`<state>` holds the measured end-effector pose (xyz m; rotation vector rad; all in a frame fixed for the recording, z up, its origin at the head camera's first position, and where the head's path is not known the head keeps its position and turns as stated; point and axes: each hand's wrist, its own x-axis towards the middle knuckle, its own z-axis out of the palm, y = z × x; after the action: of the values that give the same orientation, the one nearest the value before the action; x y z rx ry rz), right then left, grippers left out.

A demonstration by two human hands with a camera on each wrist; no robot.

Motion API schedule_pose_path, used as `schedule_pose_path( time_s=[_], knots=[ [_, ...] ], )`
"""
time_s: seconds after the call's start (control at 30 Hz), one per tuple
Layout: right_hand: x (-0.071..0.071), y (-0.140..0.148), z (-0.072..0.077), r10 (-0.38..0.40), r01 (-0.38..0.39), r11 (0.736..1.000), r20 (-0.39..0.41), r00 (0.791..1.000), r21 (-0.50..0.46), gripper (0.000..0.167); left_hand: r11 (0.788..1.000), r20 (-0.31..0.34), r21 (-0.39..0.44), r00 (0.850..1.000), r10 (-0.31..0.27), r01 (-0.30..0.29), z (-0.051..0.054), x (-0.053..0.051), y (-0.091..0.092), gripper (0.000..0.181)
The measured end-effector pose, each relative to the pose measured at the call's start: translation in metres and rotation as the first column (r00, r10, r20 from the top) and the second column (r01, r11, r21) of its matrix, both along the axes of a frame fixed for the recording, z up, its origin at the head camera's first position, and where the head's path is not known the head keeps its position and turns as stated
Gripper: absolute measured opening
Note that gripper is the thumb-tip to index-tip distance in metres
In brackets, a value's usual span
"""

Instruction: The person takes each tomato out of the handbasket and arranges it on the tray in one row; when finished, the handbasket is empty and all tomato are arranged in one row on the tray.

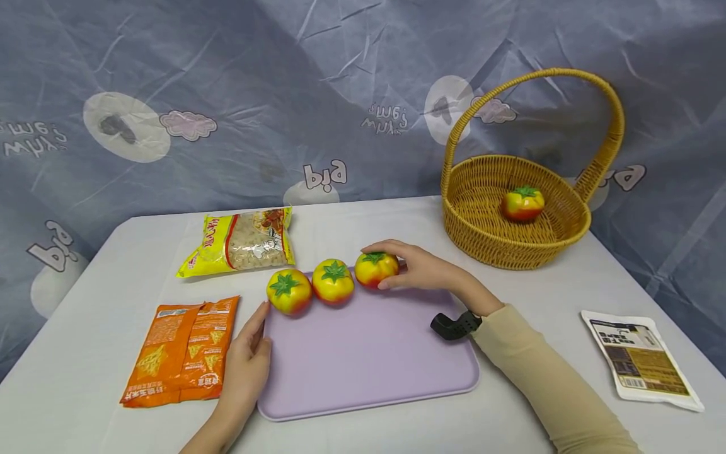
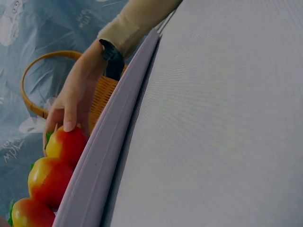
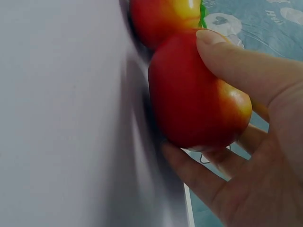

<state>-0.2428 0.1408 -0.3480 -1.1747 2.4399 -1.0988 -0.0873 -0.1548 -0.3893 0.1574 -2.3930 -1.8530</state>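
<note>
Three yellow-red fruits with green leaf tops stand in a row along the far edge of a lilac tray (image 1: pixel 368 359): the left one (image 1: pixel 289 292), the middle one (image 1: pixel 333 282) and the right one (image 1: pixel 376 271). My right hand (image 1: pixel 422 268) holds the right fruit between thumb and fingers; in the right wrist view the thumb of this hand (image 3: pixel 279 137) lies on one side of the fruit (image 3: pixel 194 94), fingers on the other. At the tray's left rim rests my left hand (image 1: pixel 247 359), its fingers extended, fingertips close beside the left fruit. Whether they touch it, I cannot tell.
A wicker basket (image 1: pixel 493 248) with a tall handle stands at the back right, another such fruit (image 1: pixel 523 204) inside. A yellow clear-fronted bag (image 1: pixel 249 243) lies at the back left, an orange snack bag (image 1: pixel 181 353) left of the tray, and a white-brown packet (image 1: pixel 641 359) far right.
</note>
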Motion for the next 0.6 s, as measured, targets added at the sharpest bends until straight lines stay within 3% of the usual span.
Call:
schedule_pose_path(
  time_s=[0.23,0.6],
  knots=[
    [0.0022,-0.0019,-0.0019,0.040,-0.040,0.999,0.017,0.999,0.008,0.068,1.000,0.013,-0.003,1.000,-0.005,0.005,0.0011,-0.0003,-0.0002,0.054],
    [0.0036,-0.0029,-0.0066,-0.002,0.001,1.000,0.058,0.998,0.025,0.075,1.000,0.017,-0.001,1.000,-0.003,0.003,0.0000,-0.0006,-0.0002,0.055]
  ],
)
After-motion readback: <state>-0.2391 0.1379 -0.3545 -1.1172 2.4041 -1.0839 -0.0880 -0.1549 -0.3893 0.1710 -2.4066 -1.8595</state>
